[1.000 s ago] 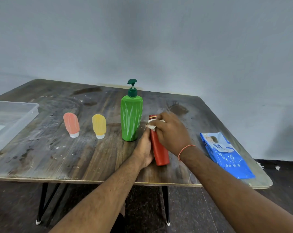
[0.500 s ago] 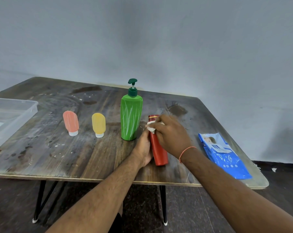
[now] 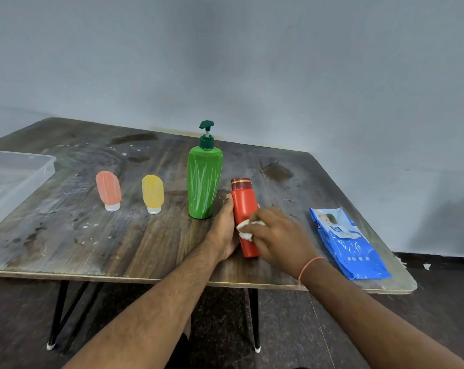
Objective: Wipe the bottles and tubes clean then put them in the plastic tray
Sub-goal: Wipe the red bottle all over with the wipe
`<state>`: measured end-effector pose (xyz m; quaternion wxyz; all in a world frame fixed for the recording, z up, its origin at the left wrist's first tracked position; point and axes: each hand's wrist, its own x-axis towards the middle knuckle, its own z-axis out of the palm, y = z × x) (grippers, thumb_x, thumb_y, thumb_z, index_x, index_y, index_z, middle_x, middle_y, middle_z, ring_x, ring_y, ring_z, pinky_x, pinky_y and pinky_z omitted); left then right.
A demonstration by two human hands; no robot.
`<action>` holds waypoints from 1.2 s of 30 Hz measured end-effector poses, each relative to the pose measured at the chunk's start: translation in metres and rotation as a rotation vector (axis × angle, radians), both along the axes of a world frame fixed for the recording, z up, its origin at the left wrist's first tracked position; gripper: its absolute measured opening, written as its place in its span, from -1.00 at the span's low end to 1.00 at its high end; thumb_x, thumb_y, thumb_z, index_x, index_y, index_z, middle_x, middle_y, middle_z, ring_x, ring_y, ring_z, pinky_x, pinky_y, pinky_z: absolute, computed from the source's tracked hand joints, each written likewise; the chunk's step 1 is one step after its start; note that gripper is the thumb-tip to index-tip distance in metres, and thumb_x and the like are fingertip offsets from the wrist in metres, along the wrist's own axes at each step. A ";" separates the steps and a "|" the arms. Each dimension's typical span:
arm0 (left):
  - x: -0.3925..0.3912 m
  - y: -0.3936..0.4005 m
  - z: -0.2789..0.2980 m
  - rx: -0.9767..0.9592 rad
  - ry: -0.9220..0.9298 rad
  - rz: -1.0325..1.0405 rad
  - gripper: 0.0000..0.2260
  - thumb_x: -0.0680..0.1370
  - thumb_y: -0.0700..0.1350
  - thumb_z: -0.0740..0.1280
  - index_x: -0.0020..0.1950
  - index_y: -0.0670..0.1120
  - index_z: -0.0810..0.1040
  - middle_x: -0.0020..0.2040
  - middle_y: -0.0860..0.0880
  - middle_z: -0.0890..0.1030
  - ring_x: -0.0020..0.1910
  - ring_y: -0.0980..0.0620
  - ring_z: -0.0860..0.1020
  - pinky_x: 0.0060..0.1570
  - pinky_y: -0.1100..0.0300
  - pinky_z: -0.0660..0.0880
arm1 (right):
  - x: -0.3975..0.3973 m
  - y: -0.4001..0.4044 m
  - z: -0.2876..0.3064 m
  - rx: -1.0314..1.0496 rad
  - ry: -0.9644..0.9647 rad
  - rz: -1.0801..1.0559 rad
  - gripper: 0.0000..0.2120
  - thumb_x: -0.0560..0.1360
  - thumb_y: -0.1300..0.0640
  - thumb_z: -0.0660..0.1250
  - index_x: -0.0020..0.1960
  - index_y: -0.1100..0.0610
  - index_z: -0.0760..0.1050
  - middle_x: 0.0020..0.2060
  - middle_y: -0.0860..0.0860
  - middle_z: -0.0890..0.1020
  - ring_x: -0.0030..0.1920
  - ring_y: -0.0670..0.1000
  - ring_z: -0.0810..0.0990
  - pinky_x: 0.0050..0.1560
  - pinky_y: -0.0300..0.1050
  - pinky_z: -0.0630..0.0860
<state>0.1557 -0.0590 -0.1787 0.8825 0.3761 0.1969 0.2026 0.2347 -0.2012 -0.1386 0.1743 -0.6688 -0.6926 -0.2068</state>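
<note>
A red bottle [image 3: 243, 201] stands on the wooden table [image 3: 135, 235], leaning slightly. My left hand [image 3: 223, 231] grips its left side from behind. My right hand [image 3: 276, 237] holds a crumpled white wipe [image 3: 248, 228] against the bottle's lower body. Left of them stands a green pump bottle [image 3: 204, 179]. A yellow tube [image 3: 152, 193] and a pink tube [image 3: 108, 190] stand cap-down further left. The clear plastic tray [image 3: 43, 169] sits at the table's left edge.
A blue pack of wipes [image 3: 349, 243] lies flat near the table's right front corner. The table top is stained and speckled. A grey wall stands behind, and dark floor shows below the front edge.
My right hand has slid the wipe down from the red bottle's cap to its lower body. The cap is now uncovered. My left hand stays on the bottle.
</note>
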 end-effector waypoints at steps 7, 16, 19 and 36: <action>-0.002 0.001 -0.001 -0.011 0.006 0.017 -0.26 0.65 0.42 0.03 0.25 -0.20 0.63 -0.03 -0.18 0.71 -0.08 -0.07 0.71 -0.05 0.05 0.63 | -0.007 0.001 -0.010 -0.006 0.056 0.001 -0.72 0.60 0.09 0.25 0.16 -0.03 0.71 0.08 -0.02 0.62 0.00 0.08 0.57 -0.06 0.02 0.59; -0.001 -0.002 0.001 0.016 -0.021 0.078 -0.31 0.70 0.35 -0.01 0.18 -0.16 0.68 0.09 -0.17 0.72 -0.02 -0.05 0.68 0.08 0.03 0.60 | 0.005 -0.023 -0.021 -0.013 0.061 0.065 -0.72 0.49 0.28 0.32 0.03 0.00 0.71 0.04 -0.03 0.64 -0.04 0.06 0.58 -0.02 -0.10 0.54; -0.003 -0.004 0.002 0.017 -0.024 0.050 -0.29 0.69 0.36 -0.01 0.23 -0.19 0.65 0.05 -0.19 0.72 -0.01 -0.07 0.71 0.04 0.04 0.66 | 0.007 -0.002 -0.010 0.075 0.125 0.021 -0.74 0.50 0.28 0.35 0.03 0.01 0.73 0.05 -0.04 0.65 -0.01 0.05 0.60 0.05 -0.15 0.50; 0.001 -0.001 -0.003 0.116 0.031 0.043 -0.24 0.70 0.36 -0.07 0.32 -0.23 0.63 0.00 -0.13 0.72 -0.14 0.00 0.67 -0.05 0.08 0.61 | -0.010 -0.037 -0.040 0.038 0.207 0.008 -0.72 0.51 0.24 0.29 0.08 0.02 0.71 0.05 -0.06 0.63 0.00 0.02 0.64 0.00 0.00 0.60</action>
